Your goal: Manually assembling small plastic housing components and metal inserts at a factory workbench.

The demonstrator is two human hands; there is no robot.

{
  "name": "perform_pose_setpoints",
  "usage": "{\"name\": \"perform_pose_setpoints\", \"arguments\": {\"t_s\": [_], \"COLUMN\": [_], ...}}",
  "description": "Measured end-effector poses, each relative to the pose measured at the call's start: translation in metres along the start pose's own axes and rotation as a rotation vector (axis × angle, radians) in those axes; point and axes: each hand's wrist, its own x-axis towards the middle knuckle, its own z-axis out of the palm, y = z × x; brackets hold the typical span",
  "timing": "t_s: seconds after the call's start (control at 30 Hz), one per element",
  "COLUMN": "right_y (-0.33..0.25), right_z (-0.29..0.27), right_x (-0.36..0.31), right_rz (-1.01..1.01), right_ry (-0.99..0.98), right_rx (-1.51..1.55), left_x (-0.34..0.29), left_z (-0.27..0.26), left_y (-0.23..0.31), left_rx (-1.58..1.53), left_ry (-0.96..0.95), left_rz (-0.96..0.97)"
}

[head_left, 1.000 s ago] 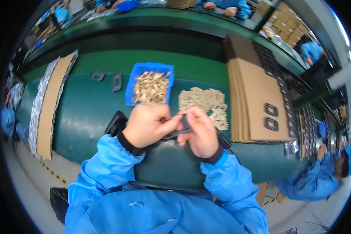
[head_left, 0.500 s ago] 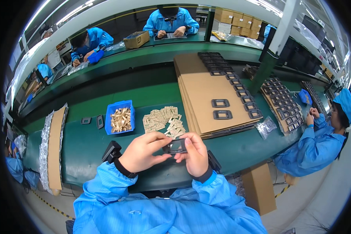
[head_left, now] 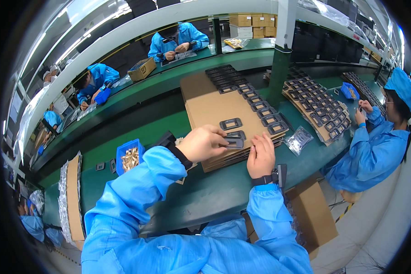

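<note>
My left hand [head_left: 200, 144] pinches a dark rectangular frame [head_left: 235, 144] by its left end, low over the near edge of a cardboard stack [head_left: 201, 107]. Just behind it on the cardboard lie a second dark frame [head_left: 237, 134], partly covered, and a third one [head_left: 231, 123]. My right hand [head_left: 261, 157] is open beside the stack's near edge, fingers stretched out and holding nothing. Left of my left forearm stands a blue bin [head_left: 118, 155] of small gold-coloured pieces. My left hand and sleeve mostly hide the pile of pale strips.
Rows of dark frames [head_left: 261, 108] line the stack's right side. More fill a cardboard sheet [head_left: 316, 107] further right, near a co-worker [head_left: 374, 137]. A clear plastic bag [head_left: 299, 140] lies between. A green post [head_left: 279, 75] rises behind. Foil-edged cardboard [head_left: 72, 196] stands at left.
Both hands have moved right, from the bench front to the cardboard stack. My right hand has let go of the dark frame, which my left hand still holds. The view has shifted right.
</note>
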Motion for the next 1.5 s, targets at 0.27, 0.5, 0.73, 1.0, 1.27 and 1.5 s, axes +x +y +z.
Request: {"name": "perform_pose_setpoints", "arguments": {"t_s": [0.27,0.5,0.73,1.0,1.27,1.5], "right_y": [0.005,0.006,0.005,0.006,0.009,0.009], "right_z": [0.003,0.002,0.003,0.002,0.004,0.004], "right_x": [-0.004,-0.002,-0.004,-0.004,-0.005,-0.005], "right_rz": [0.043,0.063,0.082,0.085,0.083,0.073], "right_ry": [-0.117,-0.111,-0.109,-0.106,-0.094,-0.097], "right_rx": [-0.011,-0.016,-0.007,-0.003,-0.012,-0.011], "left_x": [0.007,0.006,0.018,0.022,0.013,0.025], "left_z": [0.031,0.033,0.038,0.039,0.043,0.040], "left_y": [-0.006,0.000,-0.021,-0.018,0.006,0.004], "left_rx": [0.042,0.071,-0.049,0.173,0.310,0.294], "left_ry": [0.084,0.064,-0.010,0.072,0.159,0.104], "left_rz": [0.135,0.026,-0.148,0.053,0.247,0.077]}}
